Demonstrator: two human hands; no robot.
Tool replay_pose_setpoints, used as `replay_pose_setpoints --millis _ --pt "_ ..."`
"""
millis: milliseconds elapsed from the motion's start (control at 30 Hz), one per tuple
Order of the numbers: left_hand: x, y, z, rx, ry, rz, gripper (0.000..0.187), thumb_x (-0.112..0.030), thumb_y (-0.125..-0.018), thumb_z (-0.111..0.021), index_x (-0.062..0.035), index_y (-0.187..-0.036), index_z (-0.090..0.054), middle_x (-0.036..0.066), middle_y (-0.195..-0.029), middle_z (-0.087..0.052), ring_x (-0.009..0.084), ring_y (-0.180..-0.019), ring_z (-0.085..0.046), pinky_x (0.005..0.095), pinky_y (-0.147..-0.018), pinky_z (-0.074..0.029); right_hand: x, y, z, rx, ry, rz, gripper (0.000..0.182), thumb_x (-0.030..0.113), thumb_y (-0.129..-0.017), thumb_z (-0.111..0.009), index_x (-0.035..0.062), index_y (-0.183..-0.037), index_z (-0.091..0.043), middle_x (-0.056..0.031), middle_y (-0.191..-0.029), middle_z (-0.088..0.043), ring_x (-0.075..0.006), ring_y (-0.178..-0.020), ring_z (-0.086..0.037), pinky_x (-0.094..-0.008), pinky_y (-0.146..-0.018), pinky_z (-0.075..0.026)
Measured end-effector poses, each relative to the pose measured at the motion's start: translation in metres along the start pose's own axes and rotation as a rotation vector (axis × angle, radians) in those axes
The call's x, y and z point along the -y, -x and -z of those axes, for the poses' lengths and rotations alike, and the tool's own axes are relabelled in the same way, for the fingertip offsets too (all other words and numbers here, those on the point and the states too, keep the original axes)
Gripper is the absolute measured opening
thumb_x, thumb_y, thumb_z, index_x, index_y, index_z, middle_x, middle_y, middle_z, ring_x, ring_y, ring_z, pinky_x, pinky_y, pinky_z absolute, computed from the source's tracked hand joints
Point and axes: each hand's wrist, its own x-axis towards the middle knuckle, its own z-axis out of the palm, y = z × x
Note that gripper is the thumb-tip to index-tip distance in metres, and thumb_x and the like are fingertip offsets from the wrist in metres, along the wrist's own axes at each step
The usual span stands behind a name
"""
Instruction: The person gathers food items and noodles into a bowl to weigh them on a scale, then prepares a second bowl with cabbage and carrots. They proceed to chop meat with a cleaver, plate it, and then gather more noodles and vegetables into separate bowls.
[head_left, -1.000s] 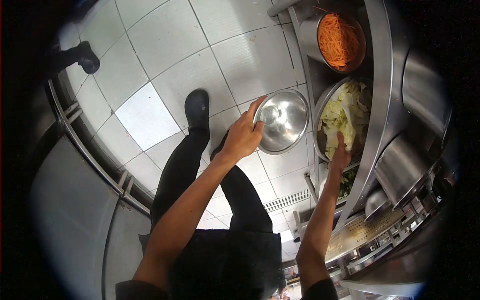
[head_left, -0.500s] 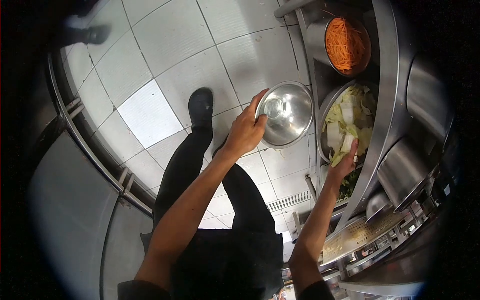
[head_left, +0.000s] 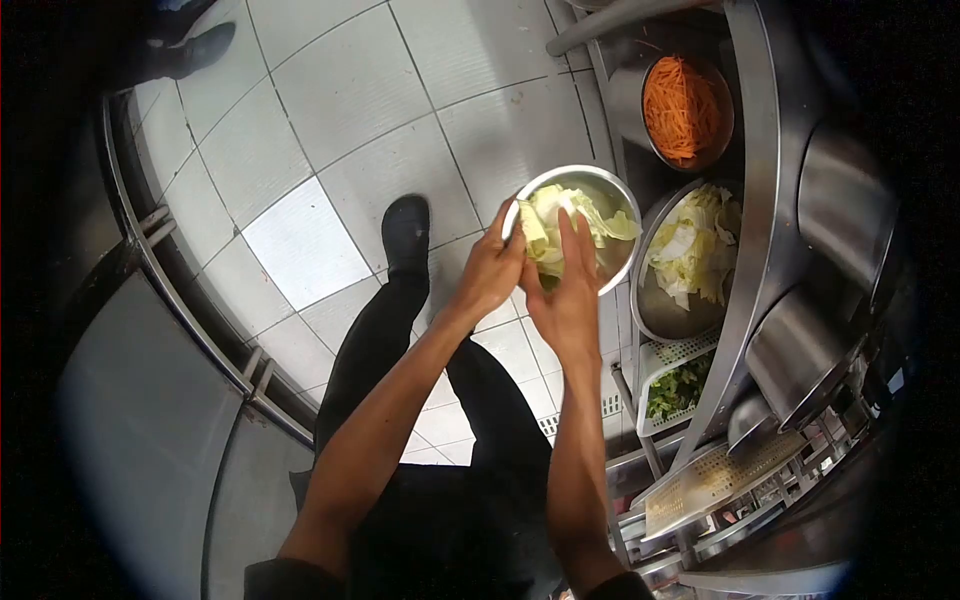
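My left hand grips the left rim of a shiny metal mixing bowl, held above the floor. Pale green-yellow cabbage pieces lie inside the bowl. Over these pieces is my right hand, with its fingers stretched out and apart, touching the leaves. Just to the right, a larger metal bowl on the shelf holds more cut cabbage, with part of its bottom showing.
Shredded carrot fills a metal container on the shelf, farther off. Nearer me stands a white perforated basket of green leaves. A metal shelf edge runs along the right. Another person's shoe shows at upper left.
My right hand has moved left from the large bowl with cabbage and brought it into the small bowl, which was bare before. The leaf basket is now more visible.
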Motion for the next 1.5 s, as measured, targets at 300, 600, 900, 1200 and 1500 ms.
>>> replay_pose_setpoints --millis 300,600,900,1200,1500 --pt "-0.02 -0.012 0.032 -0.032 0.287 0.045 0.059 -0.048 -0.101 -0.039 -0.0063 -0.142 -0.037 0.016 -0.131 -0.052 0.0223 -0.123 -0.046 0.0333 -0.106 -0.033 -0.037 -0.131 0.069 -0.23 0.174 -0.249 0.051 0.036 -0.091 -0.06 0.002 -0.129 -0.053 -0.0222 -0.106 -0.066 -0.0303 -0.1 -0.065 -0.0347 -0.086 -0.048" --pt "-0.027 -0.02 0.044 -0.077 0.375 0.122 0.059 -0.049 -0.1 -0.039 -0.0089 -0.144 -0.035 0.017 -0.132 -0.051 0.0238 -0.123 -0.046 0.034 -0.105 -0.033 -0.108 -0.246 0.06 -0.025 0.315 -0.164 0.059 0.042 -0.096 -0.046 0.0044 -0.141 -0.037 -0.0315 -0.121 -0.055 -0.0442 -0.119 -0.05 -0.046 -0.096 -0.042" --pt "-0.054 -0.018 0.031 -0.115 0.226 0.081 0.055 -0.045 -0.102 -0.035 -0.0131 -0.146 -0.031 0.017 -0.133 -0.049 0.0239 -0.126 -0.044 0.0351 -0.107 -0.033 -0.156 -0.188 0.095 -0.236 -0.703 -0.281 0.03 0.028 -0.097 -0.055 0.0046 -0.116 -0.057 -0.0062 -0.081 -0.055 -0.0117 -0.063 -0.05 -0.0261 -0.058 -0.042" --pt "-0.039 -0.021 -0.004 -0.097 0.211 -0.049 0.055 -0.048 -0.102 -0.033 -0.0152 -0.146 -0.03 0.019 -0.138 -0.046 0.0286 -0.13 -0.042 0.0376 -0.108 -0.032 -0.015 -0.045 0.042 -0.003 -0.269 -0.32 0.037 0.027 -0.095 -0.058 0.0022 -0.123 -0.055 -0.009 -0.112 -0.063 -0.0157 -0.091 -0.061 -0.0278 -0.078 -0.048" --pt "-0.037 -0.007 -0.005 -0.053 0.203 0.065 0.055 -0.048 -0.102 -0.033 -0.0155 -0.145 -0.032 0.018 -0.133 -0.05 0.0266 -0.127 -0.045 0.0366 -0.106 -0.034 -0.156 -0.028 0.075 -0.385 -0.218 -0.601 0.039 0.024 -0.09 -0.065 0.0052 -0.122 -0.057 -0.0175 -0.115 -0.062 -0.0356 -0.097 -0.062 -0.039 -0.088 -0.047"
